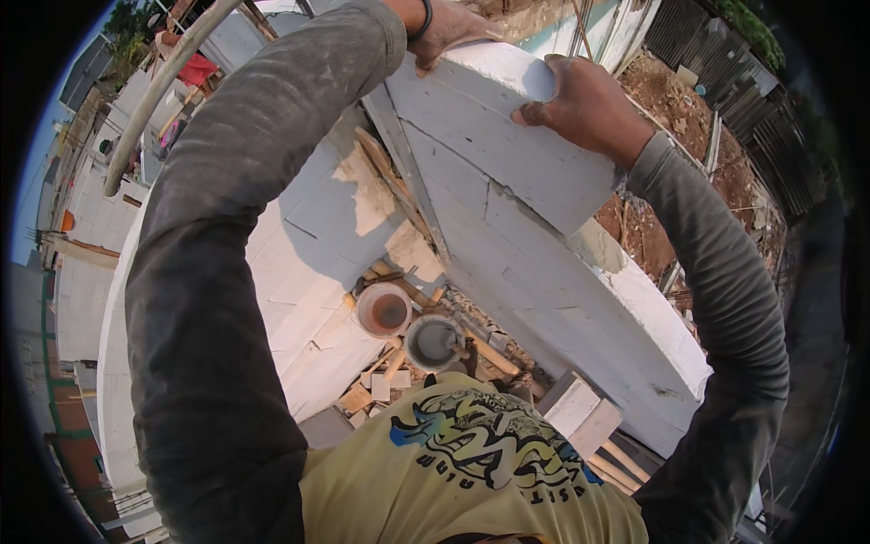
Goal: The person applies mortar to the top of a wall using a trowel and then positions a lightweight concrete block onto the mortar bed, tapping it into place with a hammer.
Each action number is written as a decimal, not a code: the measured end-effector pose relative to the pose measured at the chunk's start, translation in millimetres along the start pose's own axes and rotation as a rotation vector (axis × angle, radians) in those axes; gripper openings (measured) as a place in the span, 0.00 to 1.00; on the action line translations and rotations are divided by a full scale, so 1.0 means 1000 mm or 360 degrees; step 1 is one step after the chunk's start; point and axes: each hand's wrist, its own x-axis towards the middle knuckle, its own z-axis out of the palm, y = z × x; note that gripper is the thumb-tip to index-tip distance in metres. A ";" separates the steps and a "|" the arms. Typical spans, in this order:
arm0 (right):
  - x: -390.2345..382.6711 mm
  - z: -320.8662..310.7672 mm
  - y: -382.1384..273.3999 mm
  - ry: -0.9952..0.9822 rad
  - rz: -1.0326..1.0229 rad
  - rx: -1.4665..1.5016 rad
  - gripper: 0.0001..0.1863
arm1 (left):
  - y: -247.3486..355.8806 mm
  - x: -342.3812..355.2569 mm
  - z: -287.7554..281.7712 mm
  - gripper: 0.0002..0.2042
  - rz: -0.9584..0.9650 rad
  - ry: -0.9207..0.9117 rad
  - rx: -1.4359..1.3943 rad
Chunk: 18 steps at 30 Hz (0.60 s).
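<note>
A large white building block [507,150] sits on top of the white block wall [544,263]. My left hand [453,34] grips its far left end, the fingers bent over the top edge. On the same block's top edge, farther right, my right hand [584,107] is closed, with the thumb against the near face. Next to the block's right end, a patch of grey mortar [600,247] lies on the wall's top. Both my arms reach forward over the wall. The far side of the block is hidden.
Below me stand a pale bucket [383,310] with reddish-brown contents and a grey bucket [435,343]. Bamboo poles [494,355] and block pieces [381,385] lie around them. Another white wall [308,263] is at left. A curved pole [159,91] and a person in red [195,68] appear upper left.
</note>
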 end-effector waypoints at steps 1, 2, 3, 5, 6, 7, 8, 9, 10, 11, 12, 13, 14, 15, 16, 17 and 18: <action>0.000 0.000 -0.002 -0.0012 0.0011 0.0015 0.28 | -0.004 0.001 0.004 0.43 0.0048 0.0038 0.0000; -0.001 0.001 -0.004 -0.0024 0.0023 0.0030 0.28 | -0.009 0.001 0.008 0.43 0.0096 0.0076 0.0000; -0.001 0.001 -0.006 -0.0036 0.0035 0.0044 0.28 | -0.013 0.002 0.012 0.43 0.0144 0.0115 0.0001; 0.000 0.002 -0.008 -0.0043 0.0011 0.0061 0.28 | -0.028 0.006 0.025 0.44 0.0317 0.0127 -0.0230; 0.001 0.003 -0.010 -0.0045 -0.0004 0.0071 0.28 | -0.035 0.006 0.030 0.44 0.0400 0.0133 -0.0344; 0.000 0.004 -0.006 -0.0039 0.0019 0.0064 0.28 | -0.031 0.010 0.028 0.44 0.0309 0.0116 -0.0265; 0.000 0.004 -0.003 -0.0029 0.0037 0.0053 0.28 | -0.024 0.011 0.022 0.44 0.0214 0.0104 -0.0182; -0.001 0.003 0.000 -0.0020 0.0056 0.0042 0.28 | -0.017 0.011 0.017 0.44 0.0118 0.0092 -0.0099; 0.000 0.004 -0.003 -0.0034 0.0052 0.0071 0.28 | -0.020 0.009 0.018 0.44 0.0147 0.0080 -0.0148; 0.000 0.004 -0.005 -0.0049 0.0050 0.0100 0.28 | -0.024 0.008 0.019 0.44 0.0177 0.0068 -0.0197; 0.001 0.005 -0.007 -0.0063 0.0047 0.0129 0.28 | -0.027 0.006 0.021 0.44 0.0207 0.0058 -0.0246; 0.001 0.005 -0.005 -0.0040 0.0027 0.0105 0.28 | -0.027 0.006 0.021 0.44 0.0172 0.0074 -0.0208; 0.001 0.006 -0.003 -0.0017 0.0007 0.0080 0.28 | -0.027 0.007 0.022 0.44 0.0137 0.0091 -0.0169; 0.001 0.006 -0.001 0.0006 -0.0013 0.0055 0.28 | -0.027 0.007 0.022 0.44 0.0102 0.0108 -0.0131; 0.001 0.005 -0.004 -0.0010 -0.0012 0.0070 0.28 | -0.030 0.008 0.025 0.43 0.0136 0.0100 -0.0130; 0.001 0.004 -0.006 -0.0026 -0.0010 0.0084 0.29 | -0.032 0.010 0.027 0.43 0.0170 0.0092 -0.0128; 0.001 0.003 -0.009 -0.0041 -0.0009 0.0099 0.29 | -0.035 0.011 0.029 0.43 0.0203 0.0084 -0.0127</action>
